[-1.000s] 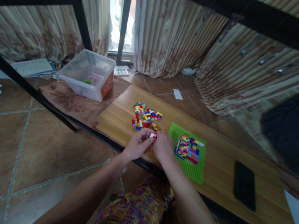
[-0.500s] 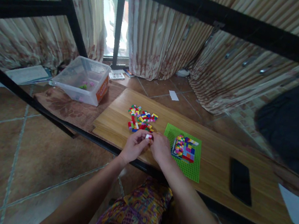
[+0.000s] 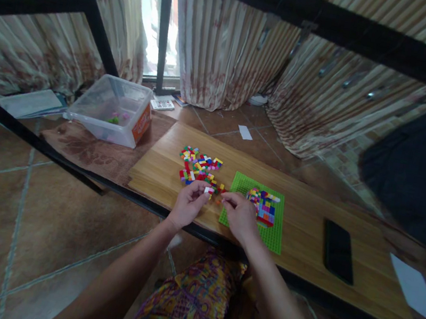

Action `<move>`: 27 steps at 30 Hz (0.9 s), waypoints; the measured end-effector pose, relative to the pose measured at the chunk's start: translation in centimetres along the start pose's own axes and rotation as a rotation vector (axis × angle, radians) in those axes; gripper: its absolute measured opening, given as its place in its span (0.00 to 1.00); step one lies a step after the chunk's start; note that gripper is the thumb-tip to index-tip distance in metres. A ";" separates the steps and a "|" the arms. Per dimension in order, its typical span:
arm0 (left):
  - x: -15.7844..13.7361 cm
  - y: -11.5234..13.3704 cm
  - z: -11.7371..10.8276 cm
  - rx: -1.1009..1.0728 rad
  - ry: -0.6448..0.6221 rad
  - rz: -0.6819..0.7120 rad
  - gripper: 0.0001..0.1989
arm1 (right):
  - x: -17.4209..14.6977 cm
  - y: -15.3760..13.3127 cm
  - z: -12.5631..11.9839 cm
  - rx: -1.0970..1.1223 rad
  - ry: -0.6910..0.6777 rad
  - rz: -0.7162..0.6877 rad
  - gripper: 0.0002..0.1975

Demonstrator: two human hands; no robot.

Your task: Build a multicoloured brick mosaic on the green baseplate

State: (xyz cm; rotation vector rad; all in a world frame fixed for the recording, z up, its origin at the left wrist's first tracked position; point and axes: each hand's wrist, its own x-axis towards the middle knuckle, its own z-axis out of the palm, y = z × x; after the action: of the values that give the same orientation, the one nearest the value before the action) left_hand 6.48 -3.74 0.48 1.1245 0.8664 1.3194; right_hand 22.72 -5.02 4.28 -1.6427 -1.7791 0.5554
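Note:
My left hand (image 3: 187, 205) pinches a small cluster of toy bricks (image 3: 208, 192), white, red and yellow, between thumb and fingers. To its right, apart from the cluster, my right hand (image 3: 242, 217) has its fingertips drawn together; whatever they may hold is too small to make out. Its back and wrist cover part of the green baseplate (image 3: 273, 240). On that plate stands a many-coloured brick build (image 3: 266, 212), partly hidden by my right hand. Loose toy bricks (image 3: 201, 164) lie scattered just beyond my left hand on the wooden board (image 3: 163, 165).
A black phone (image 3: 338, 250) lies on the board at the right. At the left, a clear plastic box (image 3: 115, 125) with a few pieces rests on a brown cloth (image 3: 77, 146). Dark metal bars (image 3: 161, 27) cross the far side, before curtains (image 3: 222, 48).
My hands have come apart: the right one has moved away to the right, over the baseplate's edge. The brick cluster stays in my left hand. The view has shifted slightly.

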 end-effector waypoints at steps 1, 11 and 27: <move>0.0 0.1 0.0 0.001 -0.001 -0.005 0.12 | -0.1 0.0 0.2 -0.002 -0.006 -0.005 0.11; 0.0 -0.2 0.1 -0.003 -0.009 -0.004 0.14 | -0.2 -0.4 0.9 -0.176 -0.068 -0.100 0.13; -0.1 0.3 0.3 -0.007 -0.009 -0.013 0.12 | 0.7 -1.5 0.5 -0.391 -0.241 -0.110 0.11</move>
State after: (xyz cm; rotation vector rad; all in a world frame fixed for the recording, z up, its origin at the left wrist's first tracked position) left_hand 6.64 -3.94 0.84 1.1164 0.8603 1.3053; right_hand 21.25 -4.44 5.08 -1.7757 -2.2538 0.3836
